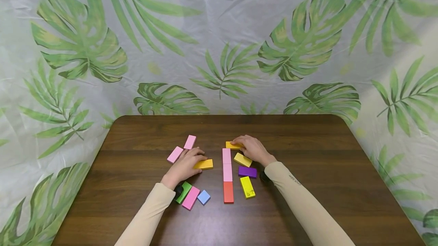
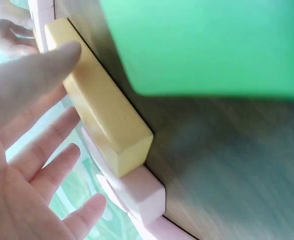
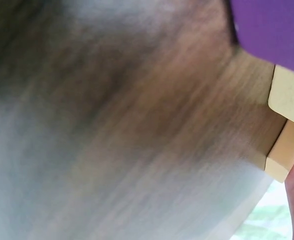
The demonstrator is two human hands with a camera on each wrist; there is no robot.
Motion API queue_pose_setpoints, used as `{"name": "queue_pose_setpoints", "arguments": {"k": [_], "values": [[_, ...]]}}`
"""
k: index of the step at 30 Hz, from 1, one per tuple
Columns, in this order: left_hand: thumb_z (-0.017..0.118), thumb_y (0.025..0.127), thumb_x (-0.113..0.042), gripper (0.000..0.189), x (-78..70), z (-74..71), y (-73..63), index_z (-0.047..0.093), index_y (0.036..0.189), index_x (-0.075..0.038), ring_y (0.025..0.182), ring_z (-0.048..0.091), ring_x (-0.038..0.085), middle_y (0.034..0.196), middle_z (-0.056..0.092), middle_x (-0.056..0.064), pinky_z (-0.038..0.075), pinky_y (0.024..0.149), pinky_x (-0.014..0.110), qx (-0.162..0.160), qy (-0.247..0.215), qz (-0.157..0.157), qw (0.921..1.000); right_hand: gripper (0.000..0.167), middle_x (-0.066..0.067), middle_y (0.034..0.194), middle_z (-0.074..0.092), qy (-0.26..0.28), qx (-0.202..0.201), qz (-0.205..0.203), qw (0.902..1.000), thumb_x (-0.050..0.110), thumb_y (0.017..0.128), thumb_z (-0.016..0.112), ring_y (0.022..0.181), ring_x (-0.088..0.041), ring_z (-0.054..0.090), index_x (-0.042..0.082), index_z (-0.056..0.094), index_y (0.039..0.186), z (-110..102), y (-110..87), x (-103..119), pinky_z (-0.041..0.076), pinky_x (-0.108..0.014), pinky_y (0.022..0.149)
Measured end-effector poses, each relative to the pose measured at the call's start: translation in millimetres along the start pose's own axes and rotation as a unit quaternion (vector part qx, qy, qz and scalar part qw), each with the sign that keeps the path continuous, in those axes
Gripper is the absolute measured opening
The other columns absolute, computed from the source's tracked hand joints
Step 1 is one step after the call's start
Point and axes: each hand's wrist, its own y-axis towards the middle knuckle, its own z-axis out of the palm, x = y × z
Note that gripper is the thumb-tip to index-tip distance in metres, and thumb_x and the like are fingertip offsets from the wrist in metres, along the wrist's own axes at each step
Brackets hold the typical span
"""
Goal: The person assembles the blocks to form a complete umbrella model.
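My left hand (image 1: 186, 164) pinches an orange-yellow block (image 1: 204, 164) lying left of the block column; in the left wrist view its thumb (image 2: 62, 57) lies against one side of that block. At the column's far end, my right hand (image 1: 251, 148) grips another orange block (image 1: 233, 145) with its fingertips. The column runs toward me: two pink blocks (image 1: 227, 164), then a red block (image 1: 228, 192) at the near end. Part of the right hand's block hides under the fingers.
Right of the column lie a pale yellow block (image 1: 243, 159), a purple block (image 1: 247, 172) and a bright yellow block (image 1: 248, 187). By the left wrist are green (image 1: 184, 192), pink (image 1: 191, 198) and blue (image 1: 203, 197) blocks. Two light pink blocks (image 1: 175, 154) lie beyond the left hand.
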Motion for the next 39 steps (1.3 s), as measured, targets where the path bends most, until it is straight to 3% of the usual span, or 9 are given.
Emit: {"name": "queue_pose_setpoints", "arguments": {"k": [8,18,23,28,34,39], "values": [[0.077,0.079,-0.008,0.031,-4.1,1.4,3.8,0.071,0.11,-0.007,0.102,0.054,0.024,0.103,0.061,0.006,0.039,0.094,0.05,-0.017,0.032,0.015,0.9992,0.037,-0.006,0.118,0.064,0.001,0.006,0.001,1.0,-0.008,0.085,0.064,0.112,-0.026,0.057,0.009,0.068,0.118,-0.1,-0.8,0.2,0.037,-0.044,0.103],[0.074,0.083,-0.011,0.033,-7.9,0.7,5.5,0.069,0.116,-0.009,0.09,0.055,0.018,0.097,0.059,0.002,0.04,0.089,0.046,-0.01,0.017,0.015,0.9997,0.037,-0.007,0.118,0.064,0.005,0.007,0.0,1.0,-0.008,0.085,0.064,0.113,-0.027,0.057,0.009,0.068,0.118,1.0,-1.0,0.4,0.035,-0.044,0.105],[0.073,0.085,-0.011,0.035,-9.3,0.1,7.6,0.068,0.119,-0.009,0.081,0.054,0.013,0.097,0.058,0.002,0.045,0.081,0.035,-0.02,0.013,0.033,0.9992,0.038,-0.007,0.118,0.064,0.007,0.007,0.004,0.9999,-0.008,0.085,0.064,0.113,-0.027,0.057,0.009,0.068,0.118,1.4,-1.4,0.1,0.035,-0.045,0.104],[0.071,0.087,-0.009,0.037,-13.0,-5.7,13.9,0.066,0.123,-0.008,0.079,0.053,0.011,0.1,0.057,0.003,0.048,0.071,0.025,-0.02,0.001,0.027,0.9994,0.038,-0.006,0.118,0.064,0.009,0.007,0.008,0.9999,-0.008,0.085,0.064,0.111,-0.026,0.057,0.01,0.068,0.118,0.6,-1.6,0.0,0.043,-0.044,0.097],[0.071,0.087,-0.009,0.039,-11.5,-12.3,27.1,0.065,0.125,-0.008,0.085,0.056,0.014,0.103,0.058,0.006,0.05,0.075,0.028,-0.018,0.006,0.012,0.9997,0.037,-0.006,0.118,0.064,0.007,0.007,0.008,0.9999,-0.007,0.085,0.065,0.111,-0.026,0.058,0.01,0.068,0.118,0.0,-0.6,-0.4,0.044,-0.044,0.096],[0.071,0.086,-0.008,0.038,-9.2,-16.9,40.5,0.065,0.124,-0.008,0.084,0.057,0.017,0.102,0.059,0.007,0.05,0.075,0.031,-0.024,0.019,0.016,0.9994,0.038,-0.006,0.117,0.065,0.009,0.005,0.01,0.9999,-0.008,0.085,0.064,0.111,-0.026,0.058,0.011,0.069,0.118,-1.0,0.0,0.0,0.044,-0.044,0.095]]}}
